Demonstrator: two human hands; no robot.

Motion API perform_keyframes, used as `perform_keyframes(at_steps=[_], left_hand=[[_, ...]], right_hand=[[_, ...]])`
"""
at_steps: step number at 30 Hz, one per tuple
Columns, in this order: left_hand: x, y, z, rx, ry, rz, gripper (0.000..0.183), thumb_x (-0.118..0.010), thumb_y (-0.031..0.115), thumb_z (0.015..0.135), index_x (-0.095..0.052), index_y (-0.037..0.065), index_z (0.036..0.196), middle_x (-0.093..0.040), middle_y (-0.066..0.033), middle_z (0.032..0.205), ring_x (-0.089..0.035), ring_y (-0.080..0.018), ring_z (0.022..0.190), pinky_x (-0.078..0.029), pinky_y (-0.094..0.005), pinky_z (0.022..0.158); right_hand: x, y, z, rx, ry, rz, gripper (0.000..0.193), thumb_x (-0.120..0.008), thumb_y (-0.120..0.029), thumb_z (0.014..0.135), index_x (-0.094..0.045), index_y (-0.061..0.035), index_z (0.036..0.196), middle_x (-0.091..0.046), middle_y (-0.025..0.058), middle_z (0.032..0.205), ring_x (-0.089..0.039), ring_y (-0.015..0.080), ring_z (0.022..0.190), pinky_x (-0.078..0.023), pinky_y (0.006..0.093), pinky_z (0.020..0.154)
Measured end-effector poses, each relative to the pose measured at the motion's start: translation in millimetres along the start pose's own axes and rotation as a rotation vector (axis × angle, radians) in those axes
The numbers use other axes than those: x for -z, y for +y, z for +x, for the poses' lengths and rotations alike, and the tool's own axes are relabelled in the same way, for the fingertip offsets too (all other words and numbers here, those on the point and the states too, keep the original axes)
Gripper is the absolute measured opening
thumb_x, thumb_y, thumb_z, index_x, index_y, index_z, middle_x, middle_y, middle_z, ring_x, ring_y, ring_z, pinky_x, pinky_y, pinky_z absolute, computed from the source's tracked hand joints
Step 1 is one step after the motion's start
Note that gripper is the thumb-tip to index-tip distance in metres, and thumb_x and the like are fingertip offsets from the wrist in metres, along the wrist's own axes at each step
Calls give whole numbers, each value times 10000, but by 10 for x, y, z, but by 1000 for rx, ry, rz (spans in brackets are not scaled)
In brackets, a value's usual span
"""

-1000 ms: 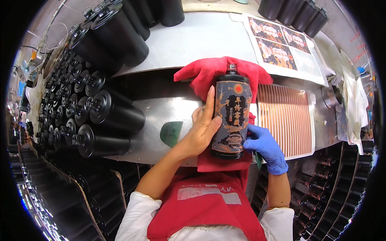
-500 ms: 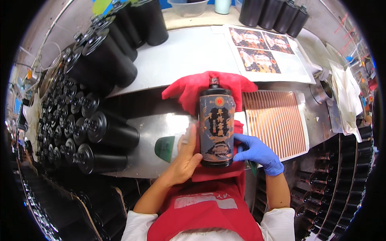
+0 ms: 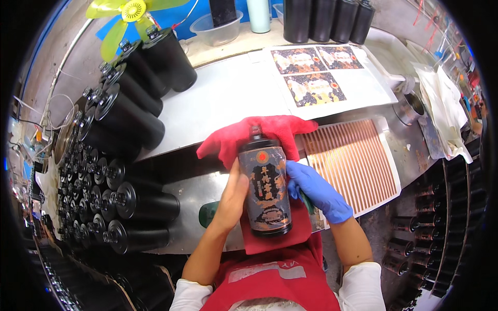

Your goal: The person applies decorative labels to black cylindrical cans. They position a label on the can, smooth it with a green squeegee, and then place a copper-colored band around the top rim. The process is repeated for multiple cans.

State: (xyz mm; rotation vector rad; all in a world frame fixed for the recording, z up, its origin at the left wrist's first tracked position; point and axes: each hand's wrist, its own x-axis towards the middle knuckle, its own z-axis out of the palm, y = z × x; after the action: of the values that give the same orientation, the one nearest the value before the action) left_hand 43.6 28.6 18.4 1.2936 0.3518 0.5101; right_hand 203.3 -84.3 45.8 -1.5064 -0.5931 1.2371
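Note:
A black bottle (image 3: 265,193) with a dark grey and copper label leans back on a red cloth (image 3: 228,141), its neck pointing away from me. My bare left hand (image 3: 232,199) lies along its left side, fingers closed against the label's edge. On the other side, my blue-gloved right hand (image 3: 319,193) has its fingertips at the bottle's right edge. A green flat scraper (image 3: 307,203) shows under those fingers, partly hidden by the glove. Another green piece (image 3: 208,213) lies on the metal surface beside my left wrist.
Black bottles (image 3: 132,116) crowd the left side, standing and stacked lying. A sheet of copper strips (image 3: 358,165) lies right; a sheet of printed labels (image 3: 353,93) lies beyond. Further back are a yellow-green fan (image 3: 133,11), a clear bowl (image 3: 202,32) and more bottles (image 3: 321,20).
The view has shifted, showing more of the fan. My left hand has closed in against the bottle's left side. My right hand has moved up along its right edge, the green scraper still in it.

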Motion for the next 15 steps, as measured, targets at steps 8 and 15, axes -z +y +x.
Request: perform_keyframes(at_steps=[8, 15], left_hand=[[75, -228, 216, 45, 203, -50, 528, -225, 469, 983, -391, 42, 1247, -539, -96, 1154, -560, -164, 1012, -470, -301, 877], [69, -224, 240, 200, 135, -203, 520, -215, 452, 989, -320, 37, 1285, -518, -119, 1172, -543, -181, 1016, -458, -327, 875]], right_hand=[[98, 124, 234, -124, -92, 110, 532, -401, -544, 923, -606, -58, 854, -524, -8, 632, -469, 79, 546, -376, 216, 479], [116, 76, 383, -185, -198, 209, 549, -400, -566, 911, -618, -62, 903, -543, -12, 641, -468, 58, 523, -344, 199, 447]])
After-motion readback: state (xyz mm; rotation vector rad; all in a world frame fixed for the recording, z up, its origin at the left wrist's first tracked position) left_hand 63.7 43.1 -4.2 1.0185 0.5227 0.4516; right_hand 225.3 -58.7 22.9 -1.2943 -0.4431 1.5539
